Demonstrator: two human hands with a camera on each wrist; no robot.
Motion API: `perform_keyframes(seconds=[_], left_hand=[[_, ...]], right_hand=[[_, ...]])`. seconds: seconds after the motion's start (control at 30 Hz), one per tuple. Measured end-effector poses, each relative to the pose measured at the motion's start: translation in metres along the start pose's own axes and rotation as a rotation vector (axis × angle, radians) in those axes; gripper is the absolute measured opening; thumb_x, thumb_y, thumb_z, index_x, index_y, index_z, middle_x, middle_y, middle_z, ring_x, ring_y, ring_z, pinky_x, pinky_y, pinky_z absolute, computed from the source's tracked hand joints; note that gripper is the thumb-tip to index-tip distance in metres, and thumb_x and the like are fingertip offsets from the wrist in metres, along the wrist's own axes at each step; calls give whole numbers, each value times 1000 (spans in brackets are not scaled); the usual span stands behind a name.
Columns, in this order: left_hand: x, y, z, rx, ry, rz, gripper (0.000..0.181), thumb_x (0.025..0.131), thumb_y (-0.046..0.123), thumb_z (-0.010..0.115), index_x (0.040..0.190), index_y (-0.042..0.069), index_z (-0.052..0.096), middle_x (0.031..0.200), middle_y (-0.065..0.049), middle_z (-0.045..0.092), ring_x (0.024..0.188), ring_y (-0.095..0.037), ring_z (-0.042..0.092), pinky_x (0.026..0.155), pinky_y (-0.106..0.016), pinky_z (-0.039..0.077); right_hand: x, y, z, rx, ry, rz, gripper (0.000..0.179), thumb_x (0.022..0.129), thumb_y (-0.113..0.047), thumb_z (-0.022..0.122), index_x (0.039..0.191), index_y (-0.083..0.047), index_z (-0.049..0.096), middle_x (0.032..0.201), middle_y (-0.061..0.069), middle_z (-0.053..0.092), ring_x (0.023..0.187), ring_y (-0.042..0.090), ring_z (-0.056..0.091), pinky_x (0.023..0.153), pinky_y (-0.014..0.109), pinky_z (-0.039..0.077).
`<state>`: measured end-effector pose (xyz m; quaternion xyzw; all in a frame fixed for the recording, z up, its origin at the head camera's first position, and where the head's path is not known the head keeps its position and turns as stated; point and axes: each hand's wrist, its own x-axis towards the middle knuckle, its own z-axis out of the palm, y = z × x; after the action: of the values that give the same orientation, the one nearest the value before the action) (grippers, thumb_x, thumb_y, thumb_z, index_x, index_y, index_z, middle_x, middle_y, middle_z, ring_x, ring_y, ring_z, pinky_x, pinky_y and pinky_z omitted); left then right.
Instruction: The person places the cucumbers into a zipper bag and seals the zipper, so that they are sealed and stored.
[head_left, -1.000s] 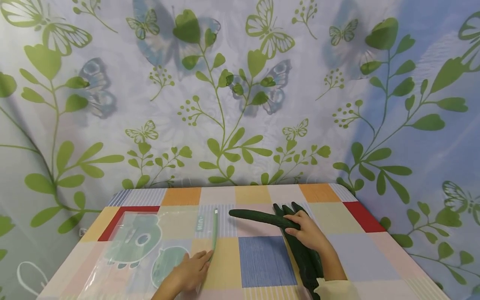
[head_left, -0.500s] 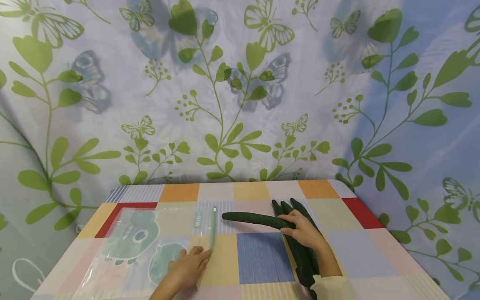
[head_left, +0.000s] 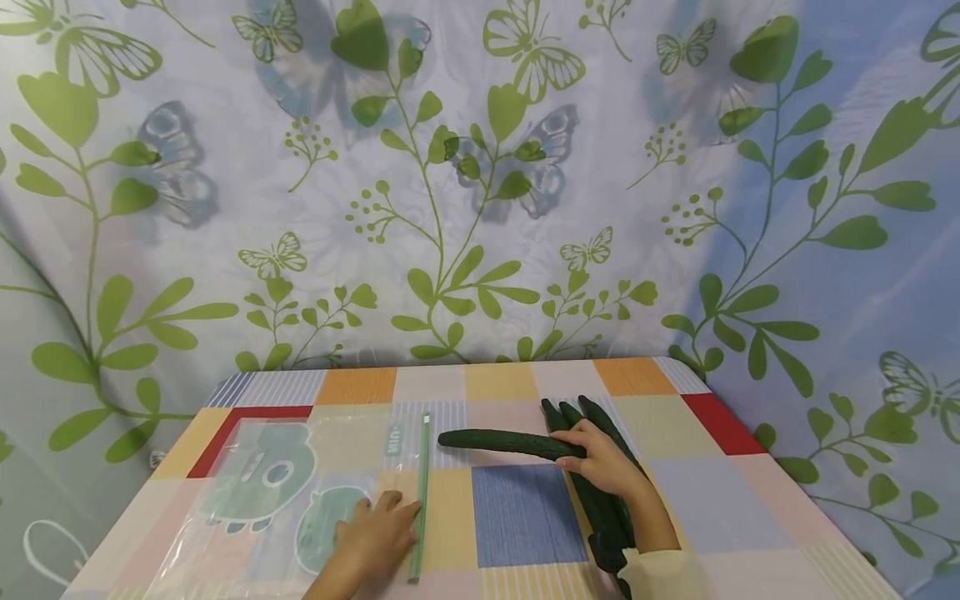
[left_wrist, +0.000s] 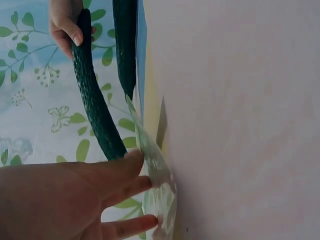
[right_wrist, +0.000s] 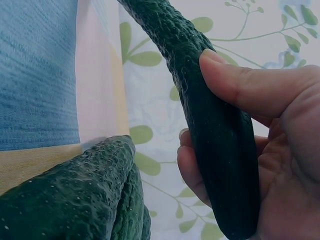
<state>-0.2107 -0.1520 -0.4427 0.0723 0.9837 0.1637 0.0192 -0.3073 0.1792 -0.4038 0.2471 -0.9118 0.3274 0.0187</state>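
Note:
My right hand (head_left: 603, 461) grips a long dark green cucumber (head_left: 498, 442) near one end, thumb on one side and fingers on the other. The cucumber points left, held above the table. Under that hand and forearm lie several more cucumbers (head_left: 596, 500), side by side. My left hand (head_left: 377, 533) rests on a clear plastic bag (head_left: 352, 454) with pale green cartoon prints, its fingers at the edge with the green strip (head_left: 423, 483). In the left wrist view, spread, fairly straight fingers touch the raised bag edge (left_wrist: 159, 175).
A patchwork-patterned cloth (head_left: 532, 517) covers the table. Behind it hangs a curtain (head_left: 480, 208) printed with leaves and butterflies, close to the table's far edge.
The held cucumber has moved left and slightly lower, towards the bag's green strip. My left hand has shifted a little, and more of the strip's near end shows. The head view has tilted slightly.

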Motion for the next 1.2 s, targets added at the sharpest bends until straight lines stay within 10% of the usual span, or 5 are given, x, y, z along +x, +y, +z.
perform_keyframes(seconds=[0.93, 1.2], left_hand=[[4, 6, 3, -80, 19, -14, 50, 74, 12, 57, 123, 9, 49, 124, -20, 47, 109, -67, 33, 67, -81, 24], [3, 4, 7, -70, 109, 38, 34, 66, 6, 61, 98, 15, 54, 99, -4, 48, 81, -24, 44, 59, -62, 40]], right_hand=[[-3, -4, 0, 14, -29, -34, 42, 80, -16, 65, 119, -2, 59, 91, -1, 49, 78, 8, 45, 67, 23, 38], [-2, -2, 3, 16, -37, -52, 42, 80, -18, 65, 119, -2, 59, 92, -1, 49, 78, 7, 44, 67, 23, 38]])
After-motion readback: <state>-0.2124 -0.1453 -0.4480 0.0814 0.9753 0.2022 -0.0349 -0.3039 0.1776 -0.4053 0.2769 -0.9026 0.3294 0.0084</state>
